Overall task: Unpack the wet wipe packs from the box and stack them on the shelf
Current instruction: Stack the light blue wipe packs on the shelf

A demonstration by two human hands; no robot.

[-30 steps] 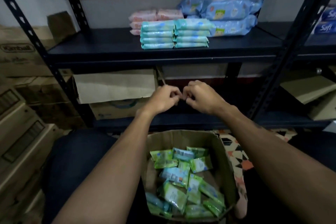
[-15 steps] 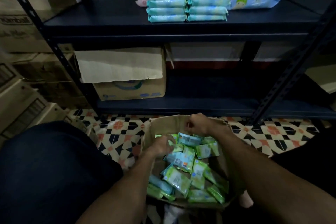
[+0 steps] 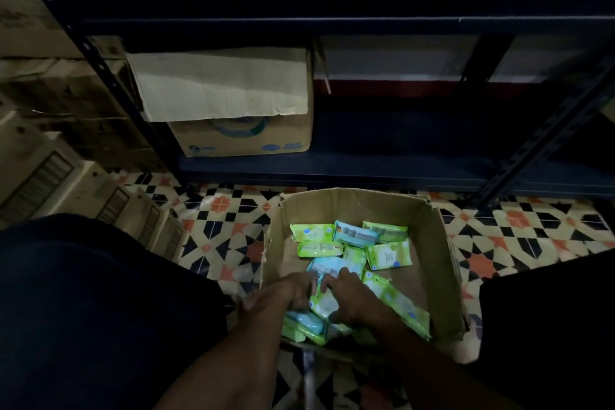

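The right grip point(image 3: 352, 303) closes on a green pack point(image 3: 324, 301); the left grip point(image 3: 293, 289) touches it, hold unclear; slick wrapping could let it slip back into the box point(image 3: 429, 243).

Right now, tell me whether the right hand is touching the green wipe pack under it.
Touching. In the head view the right hand curls its fingers over the green wipe pack, with no gap.

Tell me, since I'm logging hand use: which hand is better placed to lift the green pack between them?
Right, probably. The right hand lies across the green pack, fingers over its far edge, thumb at its near edge. The left hand only meets the pack's left side in the box.
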